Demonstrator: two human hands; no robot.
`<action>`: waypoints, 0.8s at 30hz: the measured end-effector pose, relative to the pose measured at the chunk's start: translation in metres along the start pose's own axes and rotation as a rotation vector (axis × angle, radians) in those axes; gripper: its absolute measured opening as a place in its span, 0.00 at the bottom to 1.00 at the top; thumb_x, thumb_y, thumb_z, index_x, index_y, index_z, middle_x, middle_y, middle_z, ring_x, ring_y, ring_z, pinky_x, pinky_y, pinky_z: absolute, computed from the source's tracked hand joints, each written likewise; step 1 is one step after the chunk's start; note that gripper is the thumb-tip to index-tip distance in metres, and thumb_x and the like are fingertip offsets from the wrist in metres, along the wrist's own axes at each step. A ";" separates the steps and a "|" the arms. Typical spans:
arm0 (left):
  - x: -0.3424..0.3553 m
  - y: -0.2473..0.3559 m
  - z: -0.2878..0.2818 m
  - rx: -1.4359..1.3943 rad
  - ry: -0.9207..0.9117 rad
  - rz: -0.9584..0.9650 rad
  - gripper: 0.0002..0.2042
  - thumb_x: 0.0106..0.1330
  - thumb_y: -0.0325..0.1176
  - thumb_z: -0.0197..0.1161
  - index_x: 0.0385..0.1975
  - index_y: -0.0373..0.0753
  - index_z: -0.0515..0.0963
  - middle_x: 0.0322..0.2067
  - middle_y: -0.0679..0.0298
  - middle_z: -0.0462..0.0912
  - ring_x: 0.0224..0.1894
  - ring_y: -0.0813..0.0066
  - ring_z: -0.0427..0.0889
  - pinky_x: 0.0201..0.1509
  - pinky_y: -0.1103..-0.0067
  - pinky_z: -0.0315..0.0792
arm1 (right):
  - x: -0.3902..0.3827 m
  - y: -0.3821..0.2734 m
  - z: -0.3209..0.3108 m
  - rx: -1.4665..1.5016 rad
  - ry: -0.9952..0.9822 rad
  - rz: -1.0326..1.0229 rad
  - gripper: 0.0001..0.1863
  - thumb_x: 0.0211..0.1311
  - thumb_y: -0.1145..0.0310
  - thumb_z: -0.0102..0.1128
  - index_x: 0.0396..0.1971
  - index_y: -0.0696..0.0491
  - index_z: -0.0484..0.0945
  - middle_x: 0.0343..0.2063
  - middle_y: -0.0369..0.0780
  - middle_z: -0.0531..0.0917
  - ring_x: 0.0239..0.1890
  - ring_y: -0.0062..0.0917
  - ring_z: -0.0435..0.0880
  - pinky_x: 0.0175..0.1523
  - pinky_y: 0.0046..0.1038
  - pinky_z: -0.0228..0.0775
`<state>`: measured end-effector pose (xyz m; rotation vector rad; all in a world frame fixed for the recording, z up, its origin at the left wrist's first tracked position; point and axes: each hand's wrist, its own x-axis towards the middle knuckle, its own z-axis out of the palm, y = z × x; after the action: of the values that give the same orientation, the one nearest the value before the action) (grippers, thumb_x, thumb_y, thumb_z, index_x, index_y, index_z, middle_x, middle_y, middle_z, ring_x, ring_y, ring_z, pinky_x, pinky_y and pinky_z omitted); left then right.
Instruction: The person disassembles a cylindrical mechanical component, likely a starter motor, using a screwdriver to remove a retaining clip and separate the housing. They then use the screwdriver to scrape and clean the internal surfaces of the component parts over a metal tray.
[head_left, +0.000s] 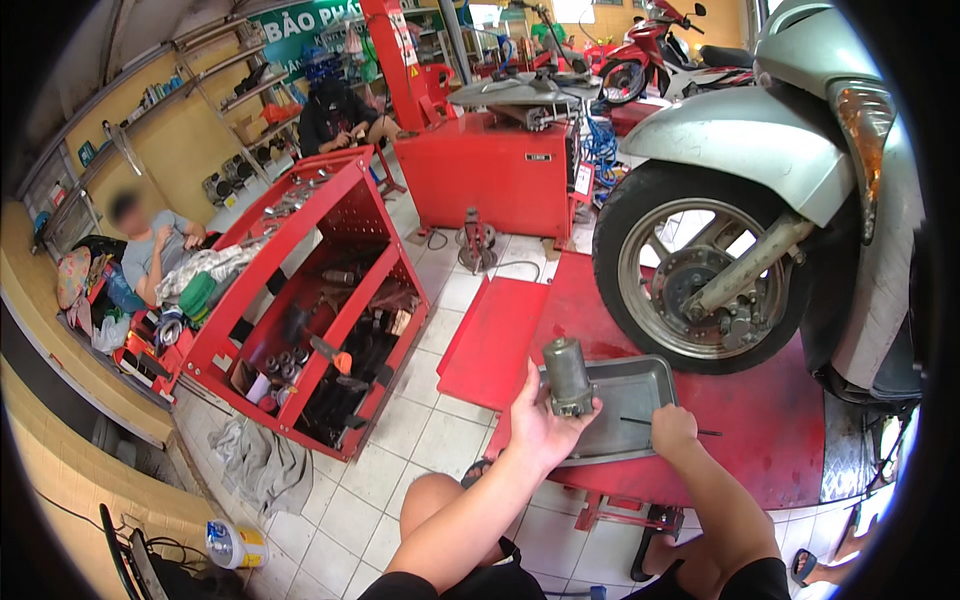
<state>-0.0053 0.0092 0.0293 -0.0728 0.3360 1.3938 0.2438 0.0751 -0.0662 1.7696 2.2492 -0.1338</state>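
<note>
The left hand [540, 425] holds a grey metal cylindrical motor part [567, 377] upright above the near left corner of a shallow grey metal tray [640, 385]. The part's long axis runs close to vertical, with the rounded end up and the wider, lugged base down in the grip; it leans slightly to the left at the top. The left fingers [585, 408] are clamped around that base, thumb on the left side of it.

The right hand [672, 428] rests at the tray's near right edge, its fingers curled together on a thin dark rod-like tool [680, 428] that lies nearly level, pointing left to right across the tray's edge and over the red surface beyond. The exact grip on it is hard to make out.

The tray sits on a red metal lift platform [760, 440], just in front of the front wheel [700, 270] of a pale green scooter [800, 130] standing on that platform. To the left, on the white tiled floor [400, 430], stands a red tool trolley [320, 300] with shelves of parts. A grey rag [262, 462] lies on the floor beside it. Two other people sit further back on the left
</note>
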 end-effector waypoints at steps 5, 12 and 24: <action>0.005 -0.004 -0.003 0.022 -0.052 -0.007 0.26 0.70 0.56 0.58 0.56 0.42 0.71 0.48 0.53 0.78 0.52 0.54 0.76 0.55 0.57 0.74 | -0.009 0.012 -0.031 0.318 0.140 0.009 0.10 0.46 0.68 0.68 0.29 0.57 0.85 0.34 0.51 0.86 0.41 0.48 0.87 0.48 0.42 0.81; 0.003 -0.015 -0.006 -0.042 0.065 -0.011 0.21 0.72 0.49 0.59 0.57 0.43 0.71 0.51 0.54 0.77 0.56 0.51 0.73 0.60 0.56 0.72 | -0.032 0.011 -0.080 0.937 0.386 -0.238 0.12 0.45 0.64 0.68 0.28 0.56 0.85 0.21 0.46 0.83 0.21 0.36 0.83 0.31 0.34 0.74; 0.013 -0.036 -0.006 0.155 -0.033 0.008 0.21 0.75 0.50 0.53 0.59 0.42 0.70 0.53 0.54 0.77 0.57 0.54 0.74 0.64 0.50 0.66 | -0.087 -0.032 -0.122 1.201 0.472 -0.537 0.08 0.57 0.79 0.68 0.37 0.61 0.82 0.35 0.45 0.85 0.37 0.35 0.87 0.42 0.28 0.77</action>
<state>0.0300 0.0133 0.0148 0.0795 0.4163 1.3714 0.2126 0.0152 0.0712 1.5897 3.2922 -1.6059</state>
